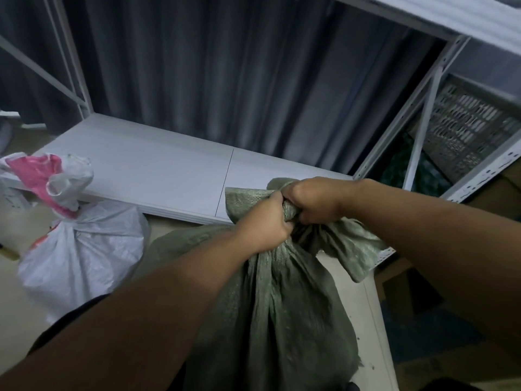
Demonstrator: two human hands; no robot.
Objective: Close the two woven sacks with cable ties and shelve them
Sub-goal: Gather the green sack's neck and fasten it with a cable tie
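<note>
Both left hand (263, 224) and right hand (313, 201) are being clenched round the gathered neck of the green woven sack (282, 306); no cable tie is being seen, so any loosening risks the neck being reopened.

A low white shelf (158, 165) of a metal rack runs across the middle, made of two boards that meet at a thin seam (225, 182). Slotted white posts (408, 108) rise from its right end to an upper shelf (465, 15). In front lies a pale beige floor (153, 225). A white sack (81, 249) stands upright on it, just beside the shelf's front left edge, its neck tied and its pink-lined top flopped over. A green sack (282, 306) hangs before the shelf's front edge; its bottom is out of view, so whether it rests on the floor cannot be told. Right of the posts, a perforated crate (473, 128) sits tilted in the next bay
</note>
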